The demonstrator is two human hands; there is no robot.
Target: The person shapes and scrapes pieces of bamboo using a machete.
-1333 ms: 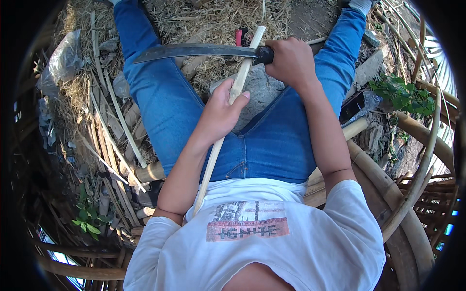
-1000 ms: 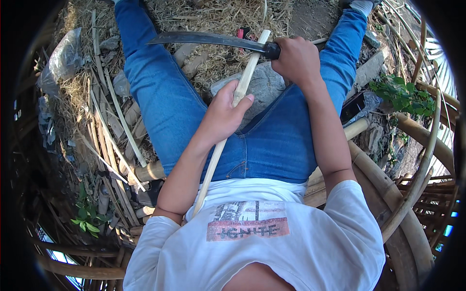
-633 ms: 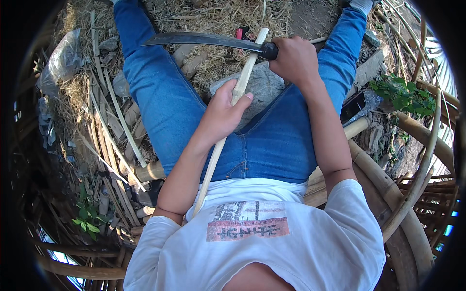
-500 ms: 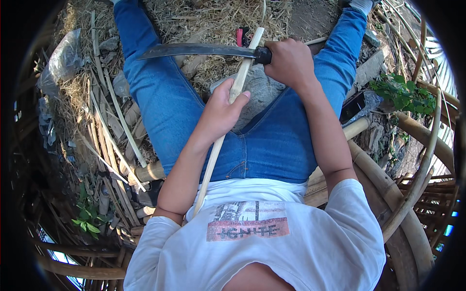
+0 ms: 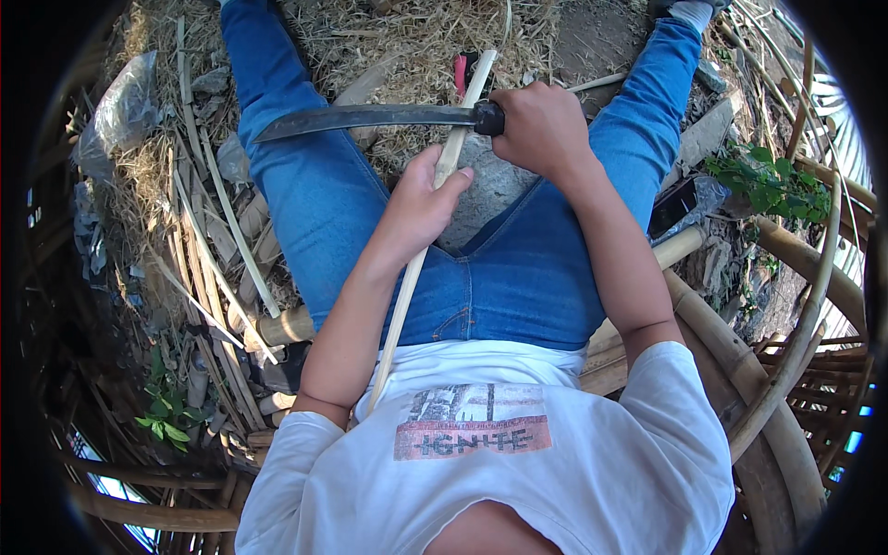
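A long pale wooden stick, likely split bamboo, [image 5: 403,301] slants from my belly up between my thighs. My left hand [image 5: 421,199] is closed around its middle, thumb on the right side. In my right hand [image 5: 543,129] is the dark handle of a machete, whose long, slightly curved blade [image 5: 370,117] points left over my left thigh. Near the handle the blade lies across the stick, above my left hand. The stick's far end sticks out beyond the blade. Between my thighs sits a grey stone [image 5: 495,190], partly hidden by the stick and hands.
Shavings [image 5: 407,46] cover the ground ahead, with a red and black object [image 5: 461,74] on them. To the left lie long strips [image 5: 227,217] and a clear plastic bag [image 5: 129,106]. Bamboo poles [image 5: 749,351], a leafy plant [image 5: 772,180] and a dark phone-like object [image 5: 672,208] are at the right.
The machete and my right hand have moved slightly toward me and left along the stick. The stick's far end has tilted a little left. Both grips stay the same.
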